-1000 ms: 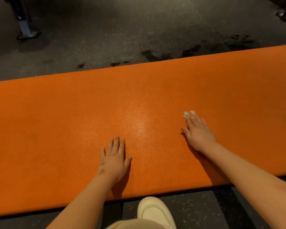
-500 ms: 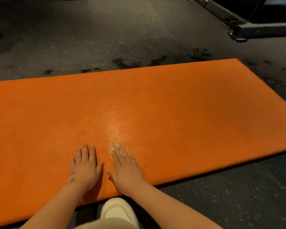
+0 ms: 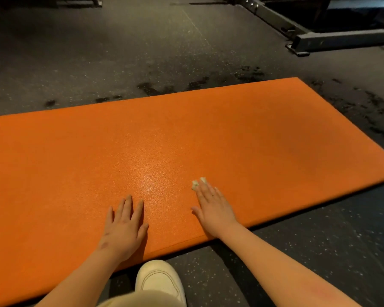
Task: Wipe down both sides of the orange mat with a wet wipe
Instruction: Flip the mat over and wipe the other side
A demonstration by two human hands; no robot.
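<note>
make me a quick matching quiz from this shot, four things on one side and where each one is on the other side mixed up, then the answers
Things
1. small pale wet wipe
2. left hand
3. cream-coloured shoe
4. grey metal beam

Places
A. on the dark speckled floor at far right, beyond the flat orange mat
B. flat on the mat, fingers straight, holding nothing
C. pressed to the mat under the fingertips of the right hand
D. on the floor by the mat's near edge

Pairs: 1-C, 2-B, 3-D, 4-A
</note>
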